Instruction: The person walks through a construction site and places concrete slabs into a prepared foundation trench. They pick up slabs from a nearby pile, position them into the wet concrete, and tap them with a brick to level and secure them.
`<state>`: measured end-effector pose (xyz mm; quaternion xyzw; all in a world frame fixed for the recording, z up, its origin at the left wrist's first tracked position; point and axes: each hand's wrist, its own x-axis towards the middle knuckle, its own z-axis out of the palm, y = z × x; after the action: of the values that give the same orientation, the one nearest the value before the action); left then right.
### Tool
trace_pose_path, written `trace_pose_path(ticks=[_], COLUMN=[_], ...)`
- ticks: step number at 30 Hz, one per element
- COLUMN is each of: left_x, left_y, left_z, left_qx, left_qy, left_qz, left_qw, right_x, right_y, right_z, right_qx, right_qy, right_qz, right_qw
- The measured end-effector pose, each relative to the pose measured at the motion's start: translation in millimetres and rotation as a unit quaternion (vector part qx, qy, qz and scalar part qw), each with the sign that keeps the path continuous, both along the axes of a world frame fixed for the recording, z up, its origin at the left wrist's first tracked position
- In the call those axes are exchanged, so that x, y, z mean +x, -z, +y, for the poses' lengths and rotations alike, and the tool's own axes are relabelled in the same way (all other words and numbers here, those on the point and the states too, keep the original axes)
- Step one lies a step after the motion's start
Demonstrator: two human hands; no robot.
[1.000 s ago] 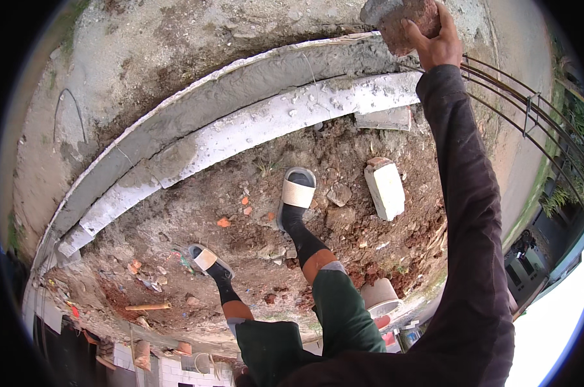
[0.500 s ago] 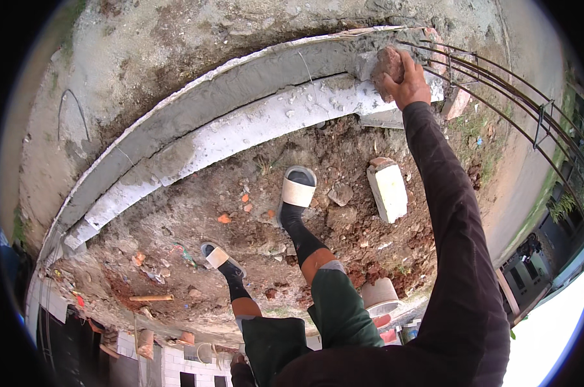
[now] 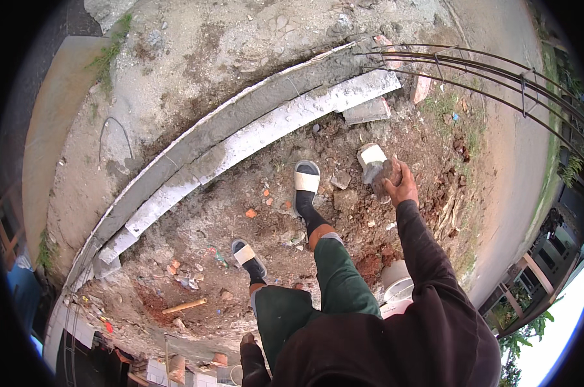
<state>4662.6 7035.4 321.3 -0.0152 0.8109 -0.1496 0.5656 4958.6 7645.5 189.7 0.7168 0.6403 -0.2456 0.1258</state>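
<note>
My right hand grips a rough reddish-brown stone whose left side is grey. It is held low over the dirt and hides part of a whitish block. My fingers wrap its right side. My left hand hangs by my left leg at the lower edge; its fingers are too small and shadowed to make out. Ahead, a strip of smooth grey concrete curves across the view between a thin outer edge and a pale inner board.
Long rebar rods with ties jut from the strip's right end. Rubble, a small stone and orange brick bits lie around my sandalled feet. A pale bucket stands near my right leg. A wooden stick lies at lower left.
My right hand has brought the stone back from the right end of the concrete strip, down toward me, over the whitish block. The view has shifted.
</note>
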Motion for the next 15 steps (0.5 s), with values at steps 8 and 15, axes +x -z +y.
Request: trace_pose_path(ticks=[8, 15], left_x=[-136, -263], left_y=[38, -48], left_z=[-54, 36], left_qx=[-0.015, 0.233], left_qy=[0.216, 0.150], left_qz=[0.053, 0.055], left_qw=[0.975, 0.959], right_x=[119, 82], right_y=[-165, -234], right_z=[-309, -604], right_qx=[-0.145, -0.076], right_qy=[0.250, 0.469], right_qz=[-0.127, -0.091], right_qw=[0.949, 0.875])
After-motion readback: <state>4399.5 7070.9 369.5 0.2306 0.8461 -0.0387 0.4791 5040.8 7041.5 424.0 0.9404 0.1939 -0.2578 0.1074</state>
